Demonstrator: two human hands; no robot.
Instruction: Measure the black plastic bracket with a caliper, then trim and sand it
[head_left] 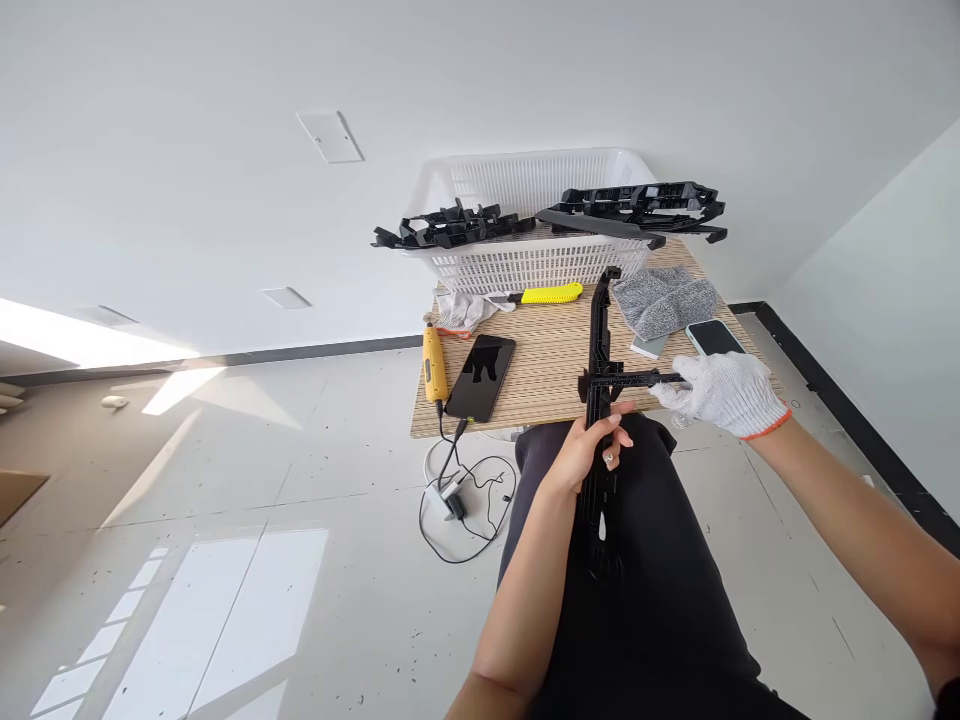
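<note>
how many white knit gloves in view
2: one orange-cuffed white knit glove on the right hand, a second glove on the striped tan table before the white plastic basket. Others may be hidden.

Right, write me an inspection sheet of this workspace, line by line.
Surface: striped, wood-look table.
Job's things: long black part extends over the lap; slim black tool lies across it; more black parts rest on the white basket.
Clutter: yellow-handled knife, loose glove, yellow power tool, dark-screened device, grey cloth, phone.
Hands: left hand, bare, grips the part; right hand, gloved, holds the slim tool.
Cables: tangled below the front edge, around an adapter.
Surroundings: white wall; glossy, sunlit floor, dark specks.
</note>
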